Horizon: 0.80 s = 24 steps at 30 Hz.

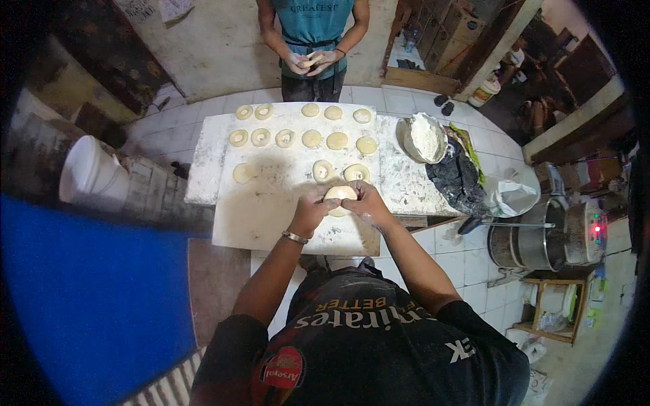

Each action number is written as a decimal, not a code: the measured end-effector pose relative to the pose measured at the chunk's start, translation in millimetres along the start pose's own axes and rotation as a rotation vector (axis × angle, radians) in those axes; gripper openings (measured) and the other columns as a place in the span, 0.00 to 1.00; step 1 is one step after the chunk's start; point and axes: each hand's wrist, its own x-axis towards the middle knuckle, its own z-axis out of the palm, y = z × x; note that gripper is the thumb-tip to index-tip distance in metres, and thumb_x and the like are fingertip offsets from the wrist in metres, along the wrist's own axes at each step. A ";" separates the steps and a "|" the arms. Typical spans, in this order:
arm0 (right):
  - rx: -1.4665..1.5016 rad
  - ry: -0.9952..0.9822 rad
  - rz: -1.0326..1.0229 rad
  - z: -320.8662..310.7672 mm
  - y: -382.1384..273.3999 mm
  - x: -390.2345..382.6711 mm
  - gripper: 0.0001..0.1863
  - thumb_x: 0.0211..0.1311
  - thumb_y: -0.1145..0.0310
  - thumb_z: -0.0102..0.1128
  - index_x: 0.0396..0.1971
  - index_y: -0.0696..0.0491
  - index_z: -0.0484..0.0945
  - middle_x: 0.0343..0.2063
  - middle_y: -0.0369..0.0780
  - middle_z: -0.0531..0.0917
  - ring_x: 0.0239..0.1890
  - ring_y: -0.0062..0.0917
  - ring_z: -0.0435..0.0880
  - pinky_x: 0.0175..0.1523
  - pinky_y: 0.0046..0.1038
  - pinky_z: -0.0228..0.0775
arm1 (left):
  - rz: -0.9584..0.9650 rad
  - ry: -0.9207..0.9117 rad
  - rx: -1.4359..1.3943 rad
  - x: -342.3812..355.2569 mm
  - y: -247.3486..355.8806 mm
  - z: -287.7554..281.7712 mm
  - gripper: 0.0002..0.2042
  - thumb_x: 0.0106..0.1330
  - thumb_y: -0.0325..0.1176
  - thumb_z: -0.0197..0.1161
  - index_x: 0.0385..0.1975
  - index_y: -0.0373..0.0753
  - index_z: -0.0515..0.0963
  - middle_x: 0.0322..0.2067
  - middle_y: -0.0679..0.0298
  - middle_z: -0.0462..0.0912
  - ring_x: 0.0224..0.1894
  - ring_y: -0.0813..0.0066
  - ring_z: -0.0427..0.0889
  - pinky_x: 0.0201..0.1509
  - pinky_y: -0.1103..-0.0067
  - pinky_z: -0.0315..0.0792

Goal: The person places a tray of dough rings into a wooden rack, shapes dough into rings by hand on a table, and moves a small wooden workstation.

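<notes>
I hold a flattened round of dough [340,193] between both hands, over the near part of a floured board [237,223]. My left hand [313,207] grips its left side, and my right hand [369,204] grips its right side. The fingers of both are closed on its edges, with flour on the skin. Just beyond my hands lie two dough rounds with pale centres, one on the left [323,170] and one on the right [356,173]. A plain dough round [244,173] rests farther left. Several more stand in two rows toward the far edge, some with pale middles.
Across the table a person [313,40] holds a small dough piece in both hands. To the right are a bowl of flour [425,138], a crumpled black plastic bag [455,177] and a clear bag [512,195]. A metal mixer [542,237] stands right, a white bucket [87,169] left.
</notes>
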 end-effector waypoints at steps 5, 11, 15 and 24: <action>-0.147 -0.051 -0.074 -26.2 33.5 -18.2 0.18 0.64 0.68 0.58 0.50 0.61 0.78 0.41 0.37 0.84 0.40 0.18 0.80 0.48 0.24 0.72 | 0.462 0.211 0.927 -12.1 -1.5 46.5 0.18 0.56 0.30 0.67 0.46 0.33 0.76 0.39 0.53 0.83 0.41 0.59 0.83 0.48 0.69 0.76; -0.369 -0.107 -0.122 -33.8 34.1 -36.4 0.14 0.55 0.72 0.66 0.43 0.57 0.81 0.35 0.41 0.86 0.38 0.23 0.83 0.46 0.28 0.75 | -0.054 0.095 0.237 -41.9 -0.2 60.6 0.17 0.60 0.29 0.64 0.48 0.31 0.77 0.42 0.55 0.83 0.43 0.70 0.81 0.48 0.76 0.75; -0.673 -0.237 -0.295 -38.9 38.5 -38.4 0.15 0.55 0.69 0.66 0.43 0.55 0.81 0.35 0.41 0.86 0.37 0.23 0.82 0.45 0.27 0.73 | 0.022 0.025 0.880 -48.9 21.5 61.1 0.12 0.61 0.27 0.61 0.44 0.32 0.79 0.38 0.55 0.84 0.41 0.70 0.82 0.46 0.75 0.75; -0.249 -0.033 -0.160 41.9 -5.1 -35.9 0.16 0.57 0.67 0.66 0.41 0.61 0.80 0.32 0.37 0.83 0.33 0.17 0.78 0.41 0.24 0.72 | -0.310 0.202 -0.551 -70.5 33.5 16.3 0.15 0.65 0.41 0.54 0.46 0.43 0.78 0.40 0.64 0.82 0.43 0.69 0.81 0.48 0.74 0.72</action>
